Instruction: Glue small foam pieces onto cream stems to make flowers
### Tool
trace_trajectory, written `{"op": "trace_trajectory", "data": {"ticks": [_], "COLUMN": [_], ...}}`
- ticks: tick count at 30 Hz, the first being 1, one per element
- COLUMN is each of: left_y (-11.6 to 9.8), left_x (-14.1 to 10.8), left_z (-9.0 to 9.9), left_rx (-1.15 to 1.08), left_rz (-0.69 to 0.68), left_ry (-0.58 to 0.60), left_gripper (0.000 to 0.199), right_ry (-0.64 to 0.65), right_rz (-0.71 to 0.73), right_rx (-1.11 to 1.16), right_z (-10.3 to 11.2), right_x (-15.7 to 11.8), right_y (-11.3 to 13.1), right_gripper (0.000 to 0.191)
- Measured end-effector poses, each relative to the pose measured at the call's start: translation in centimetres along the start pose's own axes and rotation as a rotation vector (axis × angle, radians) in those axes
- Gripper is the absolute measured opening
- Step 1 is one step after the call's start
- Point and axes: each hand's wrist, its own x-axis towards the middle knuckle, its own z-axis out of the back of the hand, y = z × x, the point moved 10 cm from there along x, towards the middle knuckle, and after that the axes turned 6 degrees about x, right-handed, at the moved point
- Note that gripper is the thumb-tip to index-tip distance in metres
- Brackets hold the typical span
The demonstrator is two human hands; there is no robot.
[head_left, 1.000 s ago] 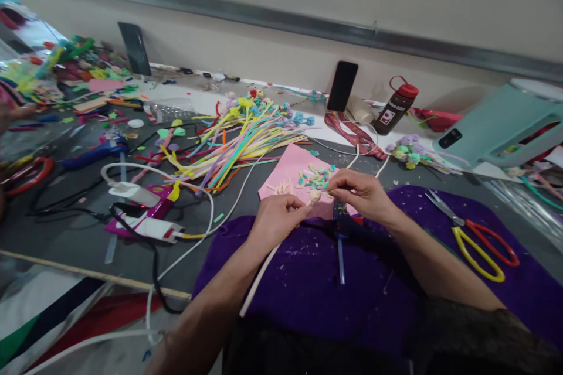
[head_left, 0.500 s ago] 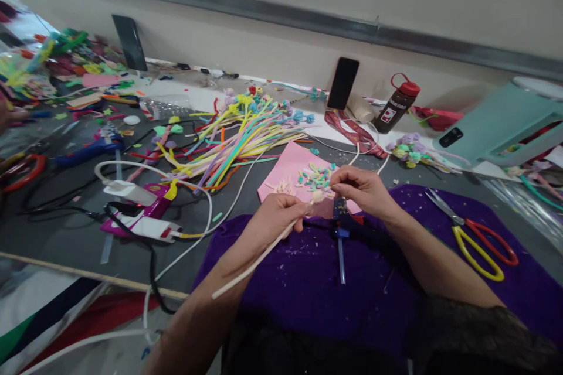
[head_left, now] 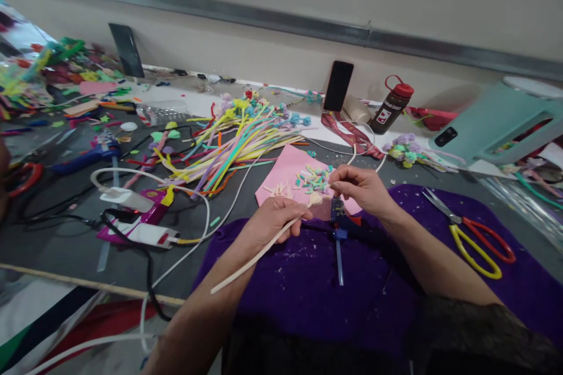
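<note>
My left hand [head_left: 281,220] pinches a cream fuzzy stem [head_left: 248,265], whose pale tufted head [head_left: 315,199] pokes out past the fingertips. To its right, my right hand [head_left: 358,184] has thumb and fingers pressed together; whatever they grip is too small to tell. Both hands are over the near edge of a pink sheet [head_left: 272,173], which bears small cream pieces [head_left: 281,190] and teal, yellow and lilac pieces [head_left: 314,177]. Between my wrists a blue glue gun [head_left: 341,231] with a clear stick lies on purple cloth [head_left: 299,281].
Scissors [head_left: 461,222] lie at right. Behind are a pile of coloured stems [head_left: 237,149], a phone [head_left: 338,86], a bottle [head_left: 390,108] and a mint-green box [head_left: 497,120]. Cables run around a magenta power strip [head_left: 149,211] at left. Part of another person's hand [head_left: 3,170] shows at the left edge.
The camera view has shifted slightly. Both hands keep nearly the same places, with the cream stem still in the left one.
</note>
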Motion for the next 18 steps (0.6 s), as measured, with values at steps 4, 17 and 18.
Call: {"op": "trace_trajectory", "data": {"ticks": [4, 17, 18], "left_y": [0.1, 0.5, 0.6], "left_x": [-0.1, 0.1, 0.1], "left_z": [-0.2, -0.7, -0.7], "left_rx": [0.057, 0.244, 0.245], "left_rz": [0.003, 0.013, 0.01], "left_ry": [-0.005, 0.029, 0.03], "left_gripper": [0.023, 0.025, 0.026], "right_ry": [0.107, 0.29, 0.29], "right_rz": [0.23, 0.386, 0.391], "right_rx": [-0.19, -0.415, -0.421], "right_z": [-1.8, -3.9, -3.9], "right_x": [-0.6, -1.5, -1.6], "right_y": [3.1, 4.2, 4.2], "right_gripper": [0.006, 0.009, 0.009]}}
